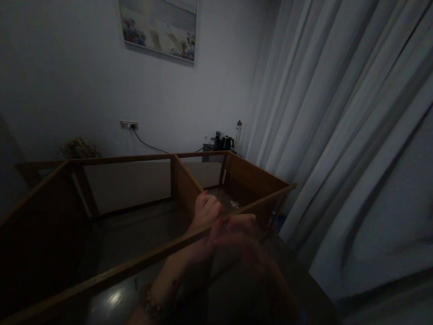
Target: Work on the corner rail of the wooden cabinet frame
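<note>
A wooden cabinet frame point(239, 211) lies open side up on the floor, and a divider panel point(187, 182) splits it into two bays. My left hand point(204, 211) reaches in from below, a bracelet point(150, 302) on its wrist. Its fingers are curled just behind the near rail, where the divider ends. What they grip is hidden in the dark. My right hand point(236, 228) is right beside it at the rail. Its fingers are bent and pressed together towards the left hand, and I cannot make out anything between them.
Grey curtains point(343, 129) hang close on the right. A white wall behind carries a picture point(160, 24) and a socket with a cable point(129, 124). A kettle and small items point(223, 142) stand past the frame's far corner. The glossy floor point(114, 296) shows inside the frame.
</note>
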`<state>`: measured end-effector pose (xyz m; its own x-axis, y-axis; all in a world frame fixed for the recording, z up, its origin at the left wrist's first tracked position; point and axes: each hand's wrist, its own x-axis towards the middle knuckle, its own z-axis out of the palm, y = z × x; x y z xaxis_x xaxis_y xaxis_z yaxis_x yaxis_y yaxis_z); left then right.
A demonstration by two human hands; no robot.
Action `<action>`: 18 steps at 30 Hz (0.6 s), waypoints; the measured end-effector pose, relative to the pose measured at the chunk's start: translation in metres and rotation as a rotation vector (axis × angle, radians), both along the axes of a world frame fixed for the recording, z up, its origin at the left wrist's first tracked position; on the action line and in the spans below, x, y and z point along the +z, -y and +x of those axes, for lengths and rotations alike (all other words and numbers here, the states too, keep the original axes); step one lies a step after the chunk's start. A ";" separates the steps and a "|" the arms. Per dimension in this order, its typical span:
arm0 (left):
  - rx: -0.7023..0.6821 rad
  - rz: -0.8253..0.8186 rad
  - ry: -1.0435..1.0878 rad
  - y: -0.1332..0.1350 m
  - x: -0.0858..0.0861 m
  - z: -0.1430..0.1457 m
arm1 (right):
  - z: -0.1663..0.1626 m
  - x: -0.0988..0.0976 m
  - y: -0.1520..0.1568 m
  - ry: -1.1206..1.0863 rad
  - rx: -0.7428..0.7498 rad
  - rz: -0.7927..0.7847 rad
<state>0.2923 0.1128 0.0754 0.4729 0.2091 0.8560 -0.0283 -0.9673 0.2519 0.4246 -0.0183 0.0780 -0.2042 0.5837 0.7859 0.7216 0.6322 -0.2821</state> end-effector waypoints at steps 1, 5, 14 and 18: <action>0.013 0.003 0.003 -0.001 -0.002 0.001 | 0.000 -0.001 -0.001 0.008 0.012 -0.019; 0.005 0.003 0.028 -0.001 -0.003 0.003 | 0.001 -0.002 -0.004 0.040 0.062 0.001; -0.069 -0.065 -0.002 0.007 0.007 -0.006 | -0.002 -0.005 -0.009 0.013 0.092 0.093; -0.068 -0.074 -0.016 0.007 0.007 -0.007 | -0.009 -0.008 -0.015 -0.026 0.008 0.220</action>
